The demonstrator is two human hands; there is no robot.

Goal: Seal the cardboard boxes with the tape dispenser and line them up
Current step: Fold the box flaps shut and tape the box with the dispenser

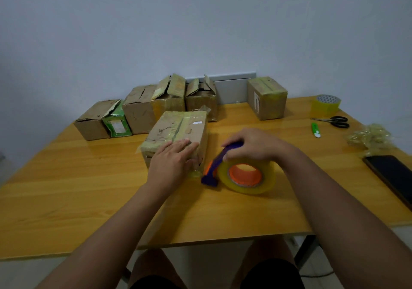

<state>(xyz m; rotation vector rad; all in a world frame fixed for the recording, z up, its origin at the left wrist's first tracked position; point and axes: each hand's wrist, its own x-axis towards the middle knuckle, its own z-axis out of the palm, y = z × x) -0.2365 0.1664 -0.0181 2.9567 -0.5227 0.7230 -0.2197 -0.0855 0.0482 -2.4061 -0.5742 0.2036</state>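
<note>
A closed cardboard box with yellowish tape along its top seam lies in the middle of the wooden table. My left hand presses flat on the box's near edge with straight fingers. My right hand grips the blue tape dispenser, which carries a clear tape roll on an orange core and rests on the table just right of the box. A taped box stands at the back right. Several boxes with open flaps stand in a row at the back left.
A spare tape roll, black scissors and a green utility knife lie at the right. Crumpled used tape and a dark phone sit near the right edge. A wall is behind the table.
</note>
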